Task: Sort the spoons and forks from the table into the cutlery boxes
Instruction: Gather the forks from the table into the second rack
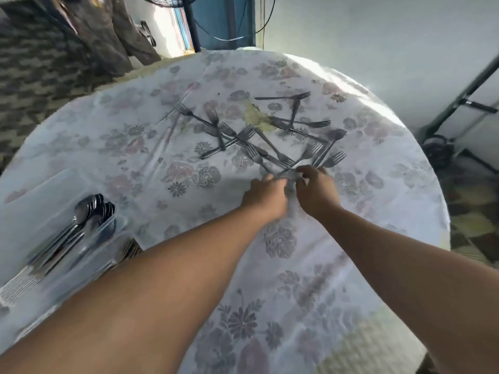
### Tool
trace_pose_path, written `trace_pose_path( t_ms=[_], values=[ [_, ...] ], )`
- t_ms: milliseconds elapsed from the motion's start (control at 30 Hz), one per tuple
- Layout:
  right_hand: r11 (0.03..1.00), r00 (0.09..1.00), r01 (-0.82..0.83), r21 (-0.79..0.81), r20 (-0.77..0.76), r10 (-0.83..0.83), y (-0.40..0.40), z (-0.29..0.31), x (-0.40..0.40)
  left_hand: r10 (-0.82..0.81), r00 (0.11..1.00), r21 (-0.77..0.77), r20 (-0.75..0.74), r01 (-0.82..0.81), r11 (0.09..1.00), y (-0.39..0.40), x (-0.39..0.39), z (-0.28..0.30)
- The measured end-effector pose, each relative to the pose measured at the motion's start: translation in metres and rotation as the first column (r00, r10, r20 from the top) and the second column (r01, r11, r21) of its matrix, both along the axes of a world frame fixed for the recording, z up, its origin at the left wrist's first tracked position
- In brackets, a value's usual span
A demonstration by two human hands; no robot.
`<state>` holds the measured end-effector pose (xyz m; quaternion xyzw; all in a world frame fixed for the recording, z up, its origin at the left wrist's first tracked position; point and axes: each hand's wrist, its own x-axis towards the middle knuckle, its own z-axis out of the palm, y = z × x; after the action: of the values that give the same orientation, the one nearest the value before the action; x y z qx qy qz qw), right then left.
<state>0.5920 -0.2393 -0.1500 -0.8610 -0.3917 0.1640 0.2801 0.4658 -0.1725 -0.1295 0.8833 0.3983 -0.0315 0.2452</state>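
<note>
A home dining spot: round table (405,163) under flowered cloth, patterned floor tiles (40,71).

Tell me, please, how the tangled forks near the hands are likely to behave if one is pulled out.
The forks look like stiff metal, so probably no bending. They overlap, so pulling one likely drags its neighbours. On the smooth tablecloth they may slide.

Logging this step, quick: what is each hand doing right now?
Left hand: fingers curled on fork handles at the pile's near edge.
Right hand: also curled on those handles; the exact grip is blurred.
</note>
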Motion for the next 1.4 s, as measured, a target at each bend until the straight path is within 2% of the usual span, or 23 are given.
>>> trace_pose_path(
  t_ms=[100, 167, 233, 300, 400, 467, 533, 633, 767, 900, 967, 1067, 1200, 1300, 1400],
  values=[
    [0.989, 0.995, -0.044, -0.139, 0.077, 0.055, 0.005, -0.007, 0.020, -0.084, 0.993, -0.023, -0.088, 0.083, 0.996, 0.000, 0.022, -0.008],
    [0.972, 0.989, -0.091, -0.218, 0.092, 0.114, 0.004, -0.013, 0.029, -0.104, 0.973, -0.024, -0.208, 0.101, 0.995, -0.003, 0.030, -0.011],
    [0.958, 0.984, -0.121, -0.261, 0.095, 0.150, 0.001, -0.018, 0.036, -0.097, 0.956, 0.060, -0.276, 0.118, 0.991, -0.007, 0.035, -0.011],
    [0.966, 0.984, -0.103, -0.237, 0.116, 0.134, -0.002, -0.019, 0.036, -0.037, 0.979, 0.174, -0.200, 0.073, 0.982, -0.009, 0.032, -0.011],
    [0.984, 0.990, -0.072, -0.161, 0.106, 0.089, -0.003, -0.023, 0.034, 0.068, 0.993, 0.244, -0.092, -0.044, 0.969, -0.003, 0.024, -0.018],
    [0.996, 0.997, -0.032, -0.087, 0.067, 0.038, -0.004, -0.024, 0.034, 0.209, 0.978, 0.218, -0.015, -0.201, 0.955, 0.005, 0.017, -0.024],
    [0.996, 0.999, 0.024, 0.084, 0.022, -0.025, -0.005, -0.020, 0.034, 0.382, 0.923, 0.084, 0.055, -0.385, 0.919, 0.014, 0.011, -0.023],
    [0.959, 0.992, 0.105, 0.263, -0.096, -0.082, -0.002, -0.008, 0.039, 0.540, 0.841, -0.057, 0.019, -0.538, 0.841, 0.027, 0.008, -0.021],
    [0.817, 0.890, 0.418, 0.397, -0.362, -0.279, 0.014, 0.009, 0.041, 0.559, 0.827, -0.144, -0.065, -0.562, 0.815, 0.037, 0.007, -0.023],
    [0.743, 0.754, 0.543, 0.393, -0.618, -0.224, 0.027, 0.010, 0.041, 0.522, 0.846, -0.219, -0.110, -0.533, 0.818, 0.035, 0.005, -0.024],
    [0.706, 0.720, 0.602, 0.372, -0.635, -0.280, 0.031, 0.006, 0.044, 0.516, 0.850, -0.245, -0.105, -0.525, 0.815, 0.031, 0.003, -0.026],
    [0.664, 0.685, 0.674, 0.322, -0.609, -0.400, 0.031, -0.002, 0.052, 0.497, 0.862, -0.186, -0.097, -0.507, 0.842, 0.027, 0.002, -0.028],
    [0.704, 0.703, 0.658, 0.268, -0.553, -0.447, 0.024, -0.006, 0.057, 0.513, 0.858, -0.177, 0.027, -0.501, 0.847, 0.030, 0.004, -0.018],
    [0.763, 0.727, 0.610, 0.213, -0.533, -0.433, 0.021, -0.009, 0.055, 0.473, 0.871, -0.098, 0.132, -0.464, 0.881, 0.033, 0.011, -0.012],
    [0.861, 0.812, 0.485, 0.151, -0.444, -0.380, 0.020, -0.015, 0.053, 0.391, 0.908, -0.066, 0.148, -0.386, 0.920, 0.032, 0.023, -0.010]
  ],
)
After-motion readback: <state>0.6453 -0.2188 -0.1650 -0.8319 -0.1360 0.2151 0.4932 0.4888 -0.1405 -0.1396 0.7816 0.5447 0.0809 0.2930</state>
